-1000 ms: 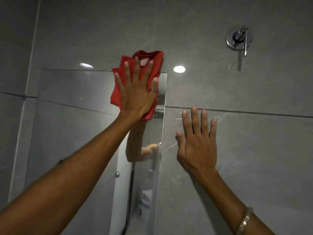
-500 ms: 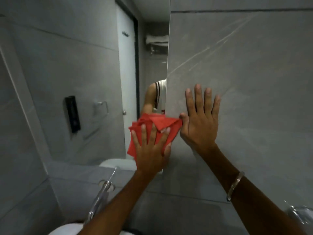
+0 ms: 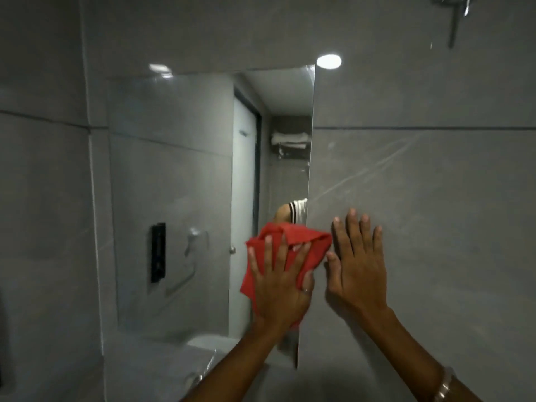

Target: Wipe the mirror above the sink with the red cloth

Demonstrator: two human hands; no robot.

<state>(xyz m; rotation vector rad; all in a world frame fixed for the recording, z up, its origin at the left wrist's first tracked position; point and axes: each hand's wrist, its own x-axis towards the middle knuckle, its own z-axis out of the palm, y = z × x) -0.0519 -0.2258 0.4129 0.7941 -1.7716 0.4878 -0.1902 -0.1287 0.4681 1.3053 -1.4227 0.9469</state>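
The mirror (image 3: 174, 198) is a frameless rectangle on the grey tiled wall, and it reflects a door and a towel shelf. My left hand (image 3: 278, 285) presses the crumpled red cloth (image 3: 301, 242) flat against the mirror's lower right part, near its right edge. Fingers are spread over the cloth, which sticks out above and to the left of the hand. My right hand (image 3: 358, 265) lies flat and open on the wall tile just right of the mirror's edge, with nothing in it. Its thumb is close to the cloth.
A chrome wall fitting (image 3: 455, 13) sticks out at the top right. Below the mirror, a chrome tap (image 3: 200, 375) shows at the bottom. A black holder (image 3: 158, 252) and a towel ring (image 3: 195, 236) appear only as reflections. A round light glare (image 3: 328, 61) lies on the wall.
One second ago my left hand held the cloth at the mirror's top right corner; it has swept down to the lower right part. My right hand stays flat on the wall.
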